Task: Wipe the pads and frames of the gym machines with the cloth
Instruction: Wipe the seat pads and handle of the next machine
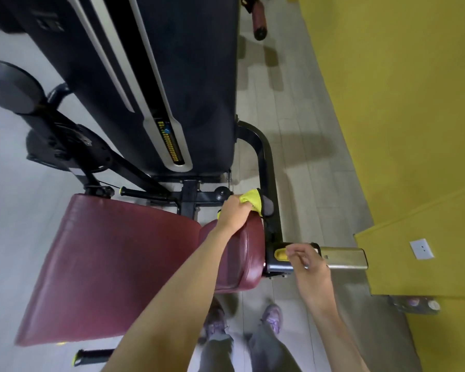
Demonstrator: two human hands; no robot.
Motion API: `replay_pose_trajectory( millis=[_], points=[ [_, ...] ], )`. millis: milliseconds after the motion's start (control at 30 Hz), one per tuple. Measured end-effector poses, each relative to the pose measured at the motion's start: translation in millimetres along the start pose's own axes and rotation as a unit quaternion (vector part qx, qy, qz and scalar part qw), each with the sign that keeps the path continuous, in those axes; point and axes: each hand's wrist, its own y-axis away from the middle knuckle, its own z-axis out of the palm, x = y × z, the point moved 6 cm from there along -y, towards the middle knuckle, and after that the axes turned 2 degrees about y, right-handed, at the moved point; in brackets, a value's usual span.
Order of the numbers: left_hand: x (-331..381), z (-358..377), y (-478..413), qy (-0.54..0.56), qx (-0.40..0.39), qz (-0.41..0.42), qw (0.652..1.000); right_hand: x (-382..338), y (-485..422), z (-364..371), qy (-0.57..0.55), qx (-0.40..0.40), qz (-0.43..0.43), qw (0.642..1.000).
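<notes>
My left hand (234, 212) grips a yellow cloth (251, 200) at the far edge of the small maroon seat pad (243, 253), against the black curved frame tube (266, 167). A large maroon back pad (105, 264) lies to the left of the seat. My right hand (305, 260) hovers with loosely curled fingers over the black seat bracket with its yellow lever (279, 255), holding nothing.
The black weight-stack housing (172, 76) with a yellow scale rises behind the pads. A metal post (344, 257) sticks out to the right of the bracket. A yellow wall (400, 103) runs along the right. My feet (242, 320) stand on the grey tiled floor.
</notes>
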Motion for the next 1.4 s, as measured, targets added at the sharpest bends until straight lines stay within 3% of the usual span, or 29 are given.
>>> replay_pose_trajectory(
  millis=[167,233,367,433,533,667,833,1067,1167,1300,1400],
  points=[
    [-33.3,-14.1,-1.2,0.096,0.038,-0.131,0.986,-25.6,-19.6,21.4,0.056,-0.071,-0.076,0.993],
    [-37.4,-13.3,7.9,0.129,0.050,-0.130,0.982,-32.9,-26.5,34.4,0.084,-0.083,-0.091,0.989],
    [-45.3,-1.3,26.6,0.225,0.056,-0.074,0.970,-48.5,-36.9,62.4,0.091,-0.106,-0.041,0.989],
    [-65.1,5.9,22.6,0.248,0.038,-0.093,0.964,-49.1,-42.0,77.2,0.109,-0.115,-0.022,0.987],
    [-65.9,5.0,17.8,0.233,0.032,-0.101,0.967,-45.5,-46.4,85.1,0.140,-0.096,0.014,0.985],
    [-52.9,-5.2,0.2,0.161,0.020,-0.060,0.985,-46.2,-42.6,84.7,0.090,-0.056,0.028,0.994],
    [-105.7,-12.2,-35.7,0.140,0.002,-0.081,0.987,-34.6,-41.6,92.0,0.042,-0.013,0.056,0.997],
    [-148.5,-18.0,-71.7,0.078,-0.025,-0.105,0.991,-33.7,-41.1,97.4,0.081,0.014,0.056,0.995],
    [-114.4,-12.0,-58.6,0.078,-0.022,-0.070,0.994,-37.2,-37.8,98.1,0.087,0.018,0.050,0.995],
    [-51.5,-0.5,-29.0,0.123,-0.025,0.076,0.989,-41.4,-38.3,94.1,0.077,0.007,0.058,0.995],
    [-70.8,-3.6,-36.0,0.133,-0.040,0.103,0.985,-39.3,-38.9,94.4,0.072,-0.005,0.064,0.995]
  ],
)
